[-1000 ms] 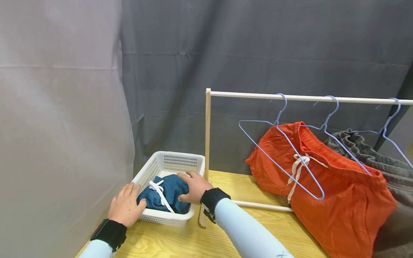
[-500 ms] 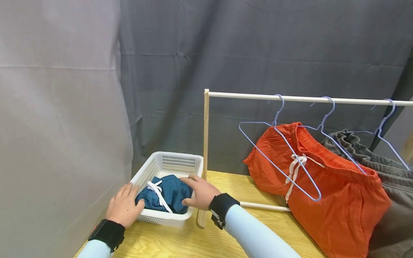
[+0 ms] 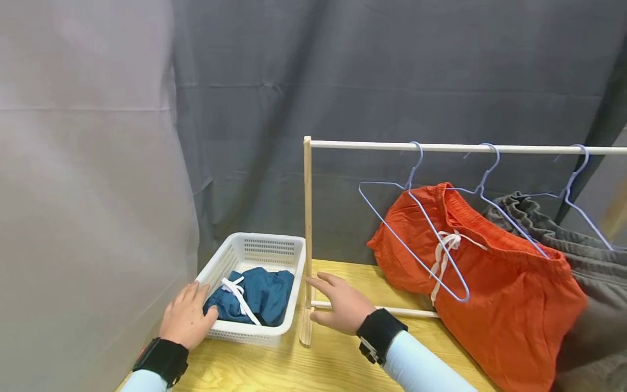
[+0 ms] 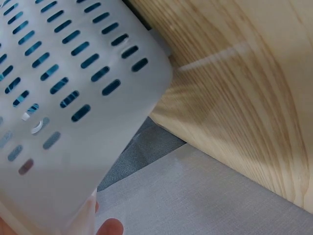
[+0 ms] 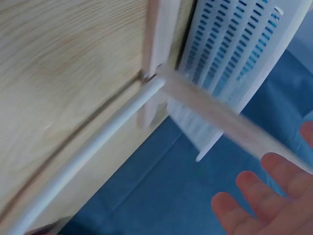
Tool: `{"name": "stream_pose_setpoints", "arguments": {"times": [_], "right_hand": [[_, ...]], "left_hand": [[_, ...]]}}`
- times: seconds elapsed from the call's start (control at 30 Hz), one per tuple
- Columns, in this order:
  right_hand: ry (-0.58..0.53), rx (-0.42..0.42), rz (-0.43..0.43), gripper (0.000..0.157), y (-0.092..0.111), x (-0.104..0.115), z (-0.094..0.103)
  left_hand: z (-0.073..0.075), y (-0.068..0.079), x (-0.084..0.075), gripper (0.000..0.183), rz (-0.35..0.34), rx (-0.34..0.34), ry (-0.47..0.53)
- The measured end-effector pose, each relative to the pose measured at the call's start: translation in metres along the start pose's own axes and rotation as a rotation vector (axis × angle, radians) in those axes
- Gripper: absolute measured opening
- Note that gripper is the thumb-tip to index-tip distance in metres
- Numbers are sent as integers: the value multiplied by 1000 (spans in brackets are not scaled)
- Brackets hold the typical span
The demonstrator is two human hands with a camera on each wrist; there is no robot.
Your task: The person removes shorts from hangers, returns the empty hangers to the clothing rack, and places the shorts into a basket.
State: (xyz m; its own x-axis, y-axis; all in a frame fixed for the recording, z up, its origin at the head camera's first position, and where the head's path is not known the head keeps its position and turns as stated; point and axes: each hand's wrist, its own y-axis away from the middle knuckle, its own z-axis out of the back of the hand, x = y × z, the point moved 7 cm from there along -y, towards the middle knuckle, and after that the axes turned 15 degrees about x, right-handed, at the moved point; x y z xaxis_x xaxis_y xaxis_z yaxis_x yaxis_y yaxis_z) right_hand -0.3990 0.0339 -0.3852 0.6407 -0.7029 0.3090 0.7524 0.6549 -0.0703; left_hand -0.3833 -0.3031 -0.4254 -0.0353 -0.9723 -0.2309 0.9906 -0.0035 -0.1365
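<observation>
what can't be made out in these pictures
Head: right end of rack, past right edge.
Head: part of the gray garment, behind the orange shorts.
Head: full shape of the blue garment, lost in folds.
Left wrist: most of left hand, past the bottom edge.
Right wrist: details of the wooden post, blurred.

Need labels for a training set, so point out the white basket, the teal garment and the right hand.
White basket [image 3: 269, 249]: head view, inside of its back wall.
Teal garment [image 3: 268, 294]: head view, bunched fabric.
Right hand [image 3: 344, 305]: head view, back of the hand.
</observation>
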Motion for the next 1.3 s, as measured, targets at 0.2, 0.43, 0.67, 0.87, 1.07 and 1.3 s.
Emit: {"name": "stream_pose_setpoints", "arguments": {"times": [0.2,0.43,0.67,0.87,1.07,1.3], "right_hand": [[-25,-40,-64,72,30,-26,3],[-23,-77,-131,72,57,-53,2],[-4,-131,-160,72,77,-68,7],[-5,-138,-185,71,90,-82,5],[-5,-143,-215,70,104,-93,4],[-35,-129,-259,68,117,-102,3]], "left_hand": [[0,1,1,63,11,3,-1],[0,0,1,63,5,7,4],[-1,-1,3,64,3,9,-2],[-2,0,3,65,3,14,8],[-1,0,1,65,-6,8,8],[0,0,2,67,-14,6,25]]}}
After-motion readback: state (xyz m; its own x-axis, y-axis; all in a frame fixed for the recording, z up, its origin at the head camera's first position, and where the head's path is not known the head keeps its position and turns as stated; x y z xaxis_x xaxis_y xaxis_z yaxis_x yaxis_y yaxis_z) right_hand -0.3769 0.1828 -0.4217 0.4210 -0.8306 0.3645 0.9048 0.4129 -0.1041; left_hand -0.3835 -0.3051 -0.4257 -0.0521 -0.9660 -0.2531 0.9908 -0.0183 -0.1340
